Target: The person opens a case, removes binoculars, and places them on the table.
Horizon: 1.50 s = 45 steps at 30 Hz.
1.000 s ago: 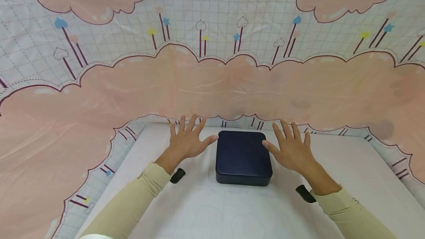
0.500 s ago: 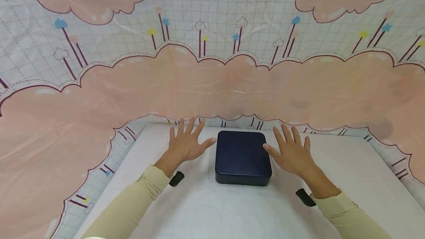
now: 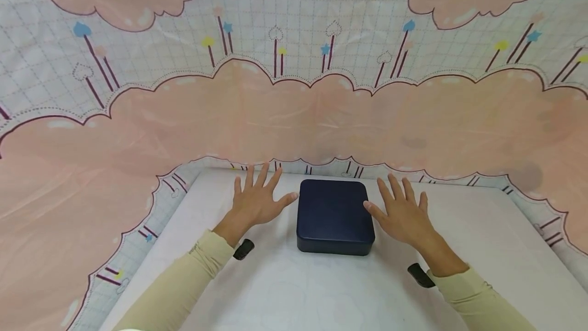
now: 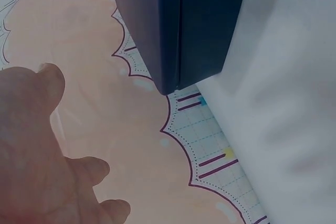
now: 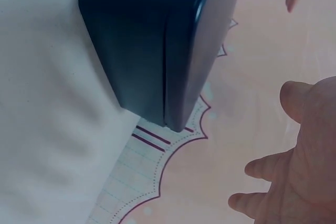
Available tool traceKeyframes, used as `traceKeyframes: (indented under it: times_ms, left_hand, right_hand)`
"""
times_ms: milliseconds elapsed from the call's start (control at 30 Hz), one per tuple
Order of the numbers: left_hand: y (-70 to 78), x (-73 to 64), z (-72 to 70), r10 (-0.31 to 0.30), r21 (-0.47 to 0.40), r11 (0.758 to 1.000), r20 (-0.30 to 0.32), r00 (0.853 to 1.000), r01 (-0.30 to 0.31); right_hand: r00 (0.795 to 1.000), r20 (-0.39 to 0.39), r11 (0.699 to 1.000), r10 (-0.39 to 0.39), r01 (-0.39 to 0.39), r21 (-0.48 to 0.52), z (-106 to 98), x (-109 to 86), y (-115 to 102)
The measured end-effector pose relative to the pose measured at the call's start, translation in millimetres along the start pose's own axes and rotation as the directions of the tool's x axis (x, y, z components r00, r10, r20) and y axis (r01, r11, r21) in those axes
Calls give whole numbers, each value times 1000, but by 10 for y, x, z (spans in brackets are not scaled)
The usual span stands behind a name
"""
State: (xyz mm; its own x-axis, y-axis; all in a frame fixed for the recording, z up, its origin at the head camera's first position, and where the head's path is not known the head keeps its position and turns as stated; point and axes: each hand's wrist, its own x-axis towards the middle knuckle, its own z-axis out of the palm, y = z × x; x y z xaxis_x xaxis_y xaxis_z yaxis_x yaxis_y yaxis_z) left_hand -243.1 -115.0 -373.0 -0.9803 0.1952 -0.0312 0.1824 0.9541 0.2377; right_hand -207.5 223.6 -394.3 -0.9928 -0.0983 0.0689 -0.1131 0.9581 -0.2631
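A dark navy box (image 3: 335, 213) with rounded corners and a fitted lid sits on the white table, lid on. To its left, my left hand (image 3: 258, 202) hovers with fingers spread and the thumb pointing at the box. My right hand (image 3: 404, 213) is spread the same way on the other side, its thumb tip overlapping the box's right edge in the head view. Both wrist views show the box side (image 4: 205, 24) with a thin lid seam, and gaps between it and the hands. Neither hand holds anything.
The white table (image 3: 275, 290) extends around the box. Behind it hangs a pink and white cloud-patterned cloth (image 3: 298, 116), which also runs along the table's sides. A small black device (image 3: 243, 249) is strapped under the left wrist, and another black device (image 3: 420, 275) under the right.
Both hands have dropped slightly toward the near side, still spread. The left thumb has drawn a little away from the box. The box stays in place.
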Motion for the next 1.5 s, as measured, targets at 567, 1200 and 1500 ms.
traceKeyframes:
  times_ms: [567, 1200, 1500]
  left_hand:
    - [10, -35, 94, -24, -6, 1000, 15, 1000, 24]
    - [9, -88, 230, -34, -27, 999, 11, 999, 34]
    - [3, -92, 303, -34, -38, 999, 11, 999, 35]
  right_hand:
    - [1000, 17, 1000, -2, 2, 1, 87, -7, 14]
    - [999, 37, 1000, 3, -4, 28, 166, -44, 24]
    - [999, 38, 1000, 5, -6, 23, 247, -63, 61]
